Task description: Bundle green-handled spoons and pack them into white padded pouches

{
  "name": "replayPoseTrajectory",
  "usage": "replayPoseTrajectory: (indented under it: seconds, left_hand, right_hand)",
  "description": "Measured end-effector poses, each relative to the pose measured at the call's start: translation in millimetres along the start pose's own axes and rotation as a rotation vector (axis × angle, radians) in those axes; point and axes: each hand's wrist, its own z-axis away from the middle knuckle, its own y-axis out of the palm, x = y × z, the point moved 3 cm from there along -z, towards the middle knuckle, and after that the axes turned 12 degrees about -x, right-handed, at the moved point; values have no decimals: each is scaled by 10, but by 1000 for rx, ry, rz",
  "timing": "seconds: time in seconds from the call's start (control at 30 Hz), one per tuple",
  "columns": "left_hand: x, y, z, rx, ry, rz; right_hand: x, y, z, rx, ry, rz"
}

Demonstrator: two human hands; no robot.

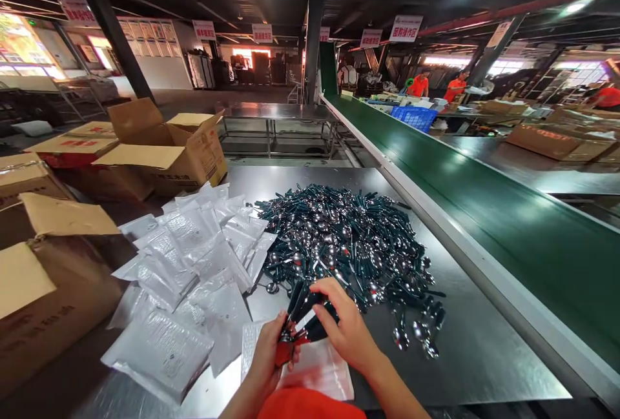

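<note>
1. At lower centre, our left hand [269,345] closes around a spoon bundle [301,304], dark-handled with shiny metal; its handles fan away from us, long axis running roughly up-frame.
2. Our right hand [347,327] curls at the handles; we cannot tell its grip.
3. Below lies our steel table [479,348], bearing white packets [188,290] and a spoon heap [339,238].
4. Beyond, a green conveyor [465,180] slants upper centre to right.

both hands [310,322] hold dark-handled spoons [301,299] above the metal table [484,354].
</note>
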Motion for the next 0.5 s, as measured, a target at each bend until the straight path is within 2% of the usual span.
replayPoseTrajectory:
  seconds: [0.13,0.27,0.37,0.5]
  left_hand:
    - [-14,27,45,25,13,13]
    - [-2,21,77,18,-53,34]
    - [-5,4,61,39,-16,-2]
    - [-10,-9,32,57,44,-24]
  right_hand:
    - [14,10,-7,-15,2,49]
    - [-10,-4,19,-21,63,143]
    - [-56,-22,55,24,130,148]
    - [-104,-14,88,104,142,141]
